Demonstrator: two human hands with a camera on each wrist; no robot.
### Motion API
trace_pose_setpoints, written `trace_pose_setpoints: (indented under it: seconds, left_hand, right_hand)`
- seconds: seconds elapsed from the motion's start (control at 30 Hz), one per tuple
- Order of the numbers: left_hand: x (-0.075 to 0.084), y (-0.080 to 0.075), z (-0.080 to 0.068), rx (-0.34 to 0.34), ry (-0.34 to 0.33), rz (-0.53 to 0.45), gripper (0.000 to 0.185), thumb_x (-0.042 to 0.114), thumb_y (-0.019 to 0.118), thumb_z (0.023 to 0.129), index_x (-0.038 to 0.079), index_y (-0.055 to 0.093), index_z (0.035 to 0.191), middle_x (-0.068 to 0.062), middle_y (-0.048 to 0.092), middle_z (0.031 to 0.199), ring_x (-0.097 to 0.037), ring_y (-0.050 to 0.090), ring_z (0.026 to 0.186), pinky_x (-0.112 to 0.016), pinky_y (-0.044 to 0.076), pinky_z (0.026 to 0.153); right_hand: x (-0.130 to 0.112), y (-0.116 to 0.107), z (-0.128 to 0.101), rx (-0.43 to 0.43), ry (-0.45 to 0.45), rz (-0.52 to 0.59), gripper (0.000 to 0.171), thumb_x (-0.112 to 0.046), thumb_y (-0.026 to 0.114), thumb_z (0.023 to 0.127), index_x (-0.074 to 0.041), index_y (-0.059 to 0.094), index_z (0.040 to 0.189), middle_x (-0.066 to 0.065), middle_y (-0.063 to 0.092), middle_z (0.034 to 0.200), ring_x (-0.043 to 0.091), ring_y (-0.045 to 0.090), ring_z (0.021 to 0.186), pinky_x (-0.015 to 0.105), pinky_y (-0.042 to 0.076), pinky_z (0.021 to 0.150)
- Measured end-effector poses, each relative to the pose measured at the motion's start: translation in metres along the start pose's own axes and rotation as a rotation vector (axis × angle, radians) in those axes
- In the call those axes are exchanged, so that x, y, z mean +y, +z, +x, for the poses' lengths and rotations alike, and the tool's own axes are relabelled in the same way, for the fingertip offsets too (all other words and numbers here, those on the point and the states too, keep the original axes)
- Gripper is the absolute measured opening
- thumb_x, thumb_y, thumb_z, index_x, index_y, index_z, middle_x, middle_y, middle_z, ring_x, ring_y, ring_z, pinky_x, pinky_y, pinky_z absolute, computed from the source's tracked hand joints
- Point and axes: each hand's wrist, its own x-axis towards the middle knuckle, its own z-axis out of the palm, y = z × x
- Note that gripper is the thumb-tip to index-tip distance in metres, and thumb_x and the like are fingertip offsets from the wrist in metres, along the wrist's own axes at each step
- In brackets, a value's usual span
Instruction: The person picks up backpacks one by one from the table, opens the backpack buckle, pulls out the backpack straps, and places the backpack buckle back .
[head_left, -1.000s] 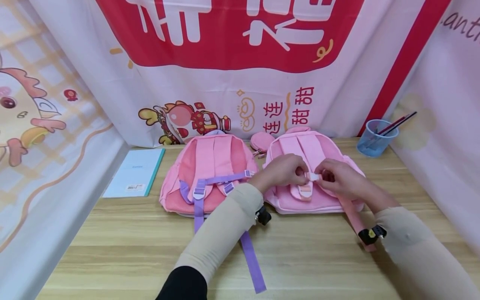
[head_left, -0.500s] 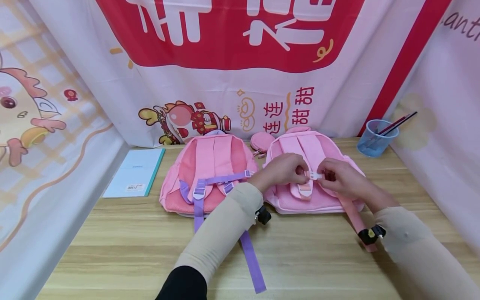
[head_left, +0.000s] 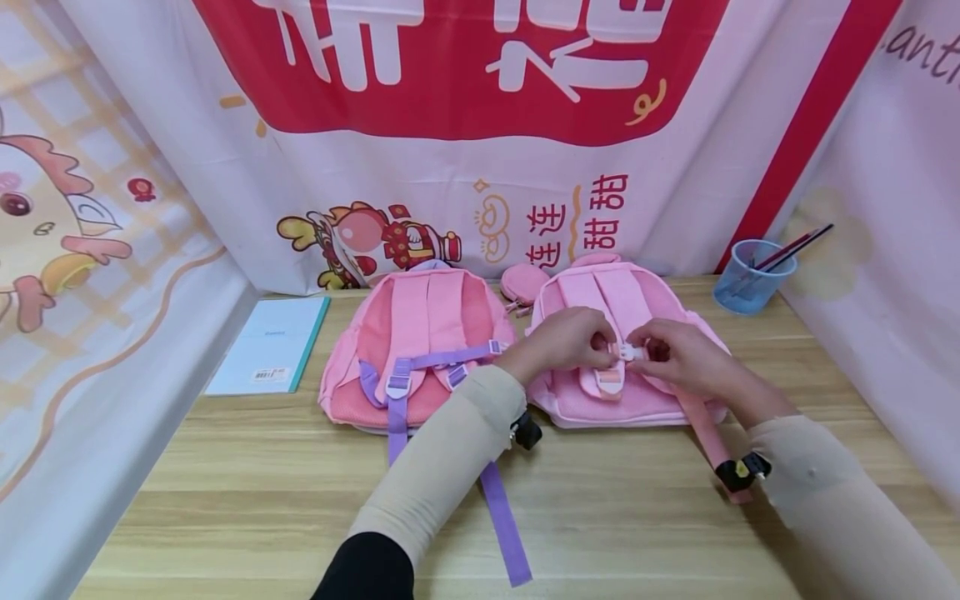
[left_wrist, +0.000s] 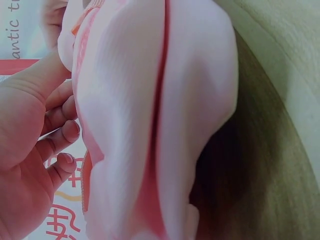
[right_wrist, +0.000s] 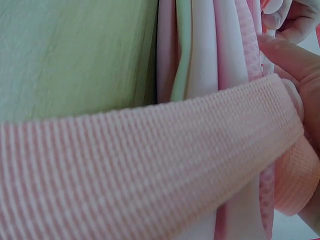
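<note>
Currently left hand (head_left: 558,340) and right hand (head_left: 678,354) each pinch the white chest buckle (head_left: 628,352), held between them over the pale pink backpack (head_left: 570,400).

Against the light pink backpack (head_left: 622,392), the white buckle (head_left: 628,352) has shifted slightly left toward the left hand (head_left: 561,342), and the right hand (head_left: 686,357) has closed in with it, both hands pinching it.

head: above, fwd-down | wrists: close-up | shared: pink backpack (head_left: 637,392)
</note>
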Motion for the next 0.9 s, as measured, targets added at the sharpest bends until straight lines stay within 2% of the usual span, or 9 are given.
trace_pose_setpoints:
  seconds: [0.2, 0.33, 0.53, 0.7, 0.9]
  left_hand:
    - [-0.001, -0.001, -0.002, -0.002, 0.003, 0.01, 0.02, 0.028, 0.082, 0.095, 0.017, 0.081, 0.112, 0.008, 0.071, 0.099, -0.008, 0.061, 0.092, -0.019, 0.047, 0.084]
    - [-0.001, -0.002, -0.003, 0.005, 0.007, 0.008, 0.023, 0.029, 0.082, 0.095, 0.017, 0.081, 0.114, 0.008, 0.072, 0.1, -0.008, 0.062, 0.093, -0.019, 0.048, 0.085]
    - [-0.002, -0.004, -0.005, 0.012, 0.01, 0.012, 0.022, 0.029, 0.082, 0.095, 0.018, 0.081, 0.113, 0.008, 0.071, 0.099, -0.008, 0.062, 0.092, -0.02, 0.048, 0.084]
    - [-0.002, -0.005, -0.006, 0.014, -0.002, 0.0, 0.022, 0.03, 0.083, 0.095, 0.019, 0.081, 0.114, 0.009, 0.07, 0.099, -0.008, 0.061, 0.091, -0.019, 0.047, 0.084]
    - [-0.002, -0.006, -0.007, 0.017, -0.005, -0.008, 0.021, 0.029, 0.083, 0.095, 0.019, 0.081, 0.113, 0.008, 0.071, 0.099, -0.008, 0.061, 0.09, -0.02, 0.047, 0.084]
  right_hand:
    - [0.0, 0.002, 0.002, 0.011, -0.044, -0.043, 0.033, -0.016, 0.08, 0.098, -0.014, 0.074, 0.131, 0.001, 0.072, 0.111, 0.019, 0.06, 0.095, 0.024, 0.054, 0.081]
    - [-0.002, 0.0, 0.001, 0.011, -0.052, -0.052, 0.032, -0.016, 0.08, 0.099, -0.015, 0.073, 0.13, 0.001, 0.07, 0.11, 0.02, 0.06, 0.096, 0.024, 0.053, 0.081]
    - [-0.002, -0.003, -0.003, 0.011, -0.027, -0.044, 0.034, -0.021, 0.08, 0.1, -0.017, 0.072, 0.132, 0.001, 0.07, 0.112, 0.02, 0.059, 0.099, 0.026, 0.053, 0.083]
    - [-0.001, -0.006, -0.006, 0.014, -0.011, -0.021, 0.041, -0.026, 0.078, 0.102, -0.017, 0.068, 0.14, 0.003, 0.069, 0.116, 0.022, 0.06, 0.102, 0.026, 0.054, 0.084]
    - [0.003, -0.01, -0.008, 0.04, -0.008, -0.015, 0.043, -0.025, 0.076, 0.103, -0.014, 0.067, 0.143, 0.005, 0.07, 0.116, 0.023, 0.06, 0.101, 0.024, 0.054, 0.082]
